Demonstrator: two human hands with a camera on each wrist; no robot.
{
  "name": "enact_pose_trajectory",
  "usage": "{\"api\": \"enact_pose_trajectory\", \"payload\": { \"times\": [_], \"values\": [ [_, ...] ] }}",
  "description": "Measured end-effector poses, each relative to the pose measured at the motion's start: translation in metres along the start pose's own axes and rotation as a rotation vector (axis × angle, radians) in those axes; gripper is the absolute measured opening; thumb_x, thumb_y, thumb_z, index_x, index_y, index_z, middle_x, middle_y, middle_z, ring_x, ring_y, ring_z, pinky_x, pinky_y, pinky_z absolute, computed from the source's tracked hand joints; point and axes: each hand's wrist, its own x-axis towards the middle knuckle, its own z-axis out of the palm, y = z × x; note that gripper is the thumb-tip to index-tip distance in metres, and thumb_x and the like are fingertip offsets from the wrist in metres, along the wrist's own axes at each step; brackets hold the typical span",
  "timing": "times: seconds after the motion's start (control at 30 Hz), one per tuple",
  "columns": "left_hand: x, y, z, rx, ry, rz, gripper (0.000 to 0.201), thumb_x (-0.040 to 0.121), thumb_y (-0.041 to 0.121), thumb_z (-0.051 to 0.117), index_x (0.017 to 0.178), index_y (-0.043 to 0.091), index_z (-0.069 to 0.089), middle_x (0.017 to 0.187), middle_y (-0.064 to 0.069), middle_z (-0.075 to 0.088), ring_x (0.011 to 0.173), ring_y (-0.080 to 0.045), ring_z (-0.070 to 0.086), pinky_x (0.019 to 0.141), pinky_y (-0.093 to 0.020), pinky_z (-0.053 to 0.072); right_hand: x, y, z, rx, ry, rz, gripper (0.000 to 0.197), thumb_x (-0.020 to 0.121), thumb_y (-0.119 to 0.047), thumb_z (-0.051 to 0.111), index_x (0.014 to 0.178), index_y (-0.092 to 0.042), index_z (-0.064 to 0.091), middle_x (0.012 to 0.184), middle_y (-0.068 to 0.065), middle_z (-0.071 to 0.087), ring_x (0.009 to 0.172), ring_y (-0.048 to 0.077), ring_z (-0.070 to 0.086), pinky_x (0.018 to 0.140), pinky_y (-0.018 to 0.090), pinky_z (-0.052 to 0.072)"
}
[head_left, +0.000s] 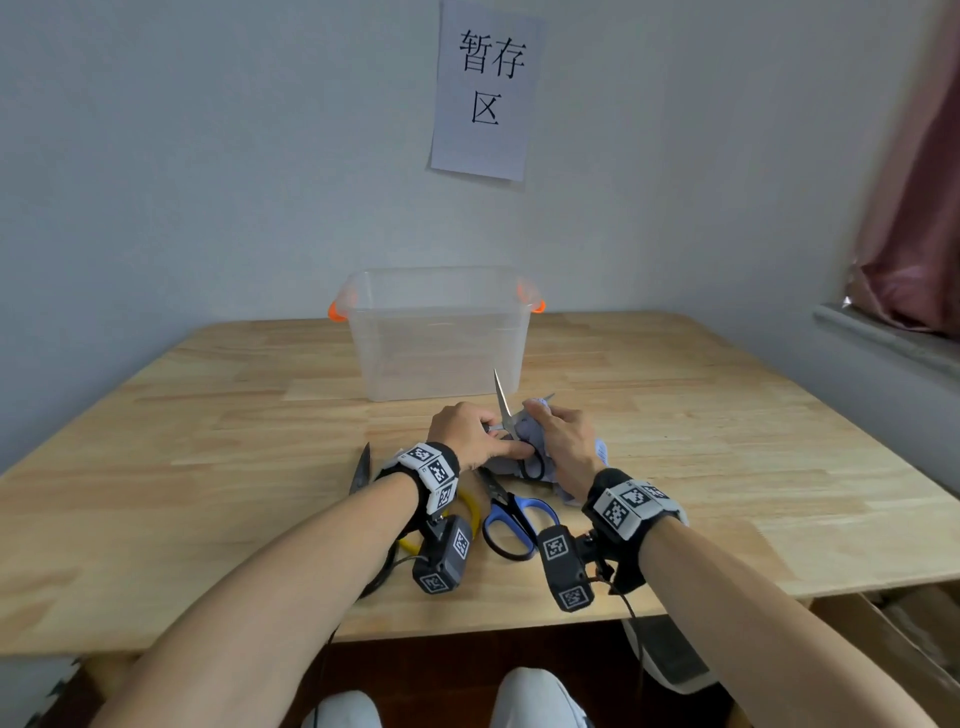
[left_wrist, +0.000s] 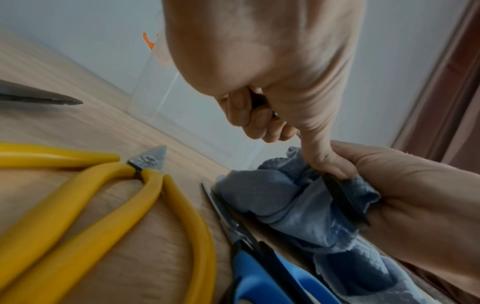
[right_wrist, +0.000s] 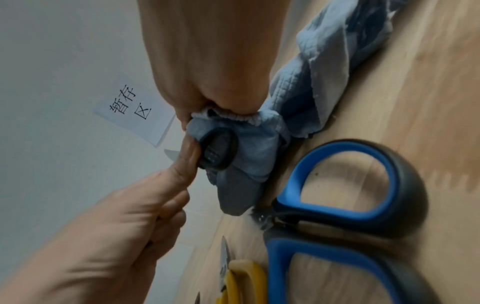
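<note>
Over the table (head_left: 208, 415), one pair of black scissors (head_left: 503, 400) is gripped by the left hand (head_left: 467, 434). One blue cloth (head_left: 532, 431) is clamped round it by the right hand (head_left: 566, 441). Two more pairs, blue scissors (head_left: 514, 519) and yellow scissors (left_wrist: 153, 185), are laid just beside.

Light wooden bench (head_left: 208, 415). Clear plastic box (head_left: 439, 358) with orange handles stands at far middle. Near front edge, left to right: dark pointed blade (head_left: 361, 467), yellow-handled scissors (left_wrist: 152, 185), blue-handled scissors (right_wrist: 337, 150). Loose end of blue cloth (head_left: 600, 452) trails on bench just beyond the blue pair.
</note>
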Motion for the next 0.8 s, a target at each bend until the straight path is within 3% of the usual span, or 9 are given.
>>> {"api": "enact_pose_trajectory", "payload": {
  "times": [0.13, 0.23, 0.3, 0.4, 0.47, 0.53, 0.63, 0.73, 0.8],
  "values": [
    [0.001, -0.004, 0.001, -0.046, 0.029, -0.019, 0.063, 0.059, 0.057, 0.087, 0.053, 0.020, 0.036, 0.052, 0.006, 0.034, 0.053, -0.015, 0.031, 0.052, -0.030, 0.020, 0.001, 0.000, 0.004, -0.010, 0.002, 0.011, 0.031, 0.094, -0.032, 0.065, 0.086, -0.002, 0.070, 0.071, 0.012, 0.068, 0.061, 0.022, 0.065, 0.055, 0.030, 0.056],
    [0.005, -0.006, -0.003, -0.063, 0.065, -0.041, 0.056, 0.059, 0.058, 0.087, 0.062, 0.010, 0.058, 0.055, 0.004, 0.045, 0.054, -0.013, 0.038, 0.052, -0.029, 0.025, -0.005, -0.002, 0.006, -0.027, -0.139, 0.025, 0.033, 0.098, -0.028, 0.061, 0.090, 0.003, 0.070, 0.058, 0.008, 0.066, 0.046, 0.011, 0.062, 0.045, 0.021, 0.050],
    [0.006, -0.007, -0.004, -0.057, 0.071, -0.045, 0.057, 0.058, 0.058, 0.087, 0.065, 0.008, 0.061, 0.056, 0.003, 0.046, 0.054, -0.014, 0.039, 0.053, -0.029, 0.026, -0.007, -0.001, 0.007, -0.036, -0.187, 0.026, 0.035, 0.099, -0.026, 0.060, 0.092, 0.007, 0.071, 0.062, 0.012, 0.067, 0.051, 0.017, 0.064, 0.052, 0.024, 0.052],
    [0.005, -0.010, -0.001, -0.045, 0.064, -0.033, 0.059, 0.057, 0.060, 0.087, 0.067, 0.008, 0.061, 0.057, 0.002, 0.046, 0.055, -0.015, 0.039, 0.054, -0.030, 0.025, -0.006, -0.001, 0.004, -0.089, -0.184, -0.031, 0.038, 0.095, -0.028, 0.065, 0.092, 0.008, 0.072, 0.064, 0.015, 0.068, 0.066, 0.030, 0.064, 0.068, 0.042, 0.056],
    [0.004, -0.011, 0.000, -0.033, 0.051, -0.034, 0.058, 0.057, 0.060, 0.086, 0.067, 0.008, 0.062, 0.057, 0.002, 0.047, 0.055, -0.015, 0.040, 0.053, -0.030, 0.026, -0.004, -0.002, 0.000, -0.107, -0.138, -0.053, 0.036, 0.093, -0.028, 0.067, 0.091, 0.007, 0.073, 0.076, 0.018, 0.071, 0.075, 0.030, 0.066, 0.071, 0.037, 0.058],
    [0.002, -0.010, 0.000, -0.019, 0.035, -0.033, 0.057, 0.057, 0.058, 0.087, 0.058, 0.015, 0.050, 0.054, 0.005, 0.040, 0.054, -0.015, 0.035, 0.053, -0.031, 0.022, 0.000, -0.004, -0.007, -0.090, -0.055, -0.059, 0.034, 0.093, -0.029, 0.068, 0.087, 0.004, 0.073, 0.076, 0.017, 0.070, 0.073, 0.027, 0.066, 0.068, 0.035, 0.057],
    [0.000, -0.009, 0.000, -0.003, 0.031, -0.028, 0.058, 0.057, 0.058, 0.087, 0.055, 0.020, 0.044, 0.053, 0.006, 0.034, 0.054, -0.015, 0.032, 0.053, -0.031, 0.019, 0.007, -0.003, -0.009, -0.044, -0.007, -0.028, 0.033, 0.092, -0.029, 0.068, 0.087, 0.003, 0.073, 0.081, 0.024, 0.071, 0.079, 0.034, 0.069, 0.080, 0.047, 0.058],
    [0.005, -0.014, 0.001, -0.028, 0.038, -0.054, 0.054, 0.056, 0.058, 0.087, 0.061, 0.017, 0.052, 0.055, 0.003, 0.034, 0.055, -0.016, 0.031, 0.054, -0.031, 0.018, 0.002, 0.001, -0.002, -0.023, -0.082, -0.002, 0.033, 0.095, -0.028, 0.065, 0.081, 0.002, 0.071, 0.065, 0.014, 0.068, 0.073, 0.028, 0.067, 0.078, 0.041, 0.059],
    [0.006, -0.014, 0.001, -0.034, 0.049, -0.064, 0.055, 0.057, 0.059, 0.087, 0.060, 0.017, 0.050, 0.054, 0.004, 0.033, 0.054, -0.015, 0.031, 0.053, -0.032, 0.018, -0.007, 0.001, 0.001, -0.058, -0.187, -0.005, 0.030, 0.098, -0.021, 0.061, 0.084, 0.004, 0.070, 0.056, 0.005, 0.066, 0.062, 0.018, 0.067, 0.064, 0.027, 0.057]
  ]
}}
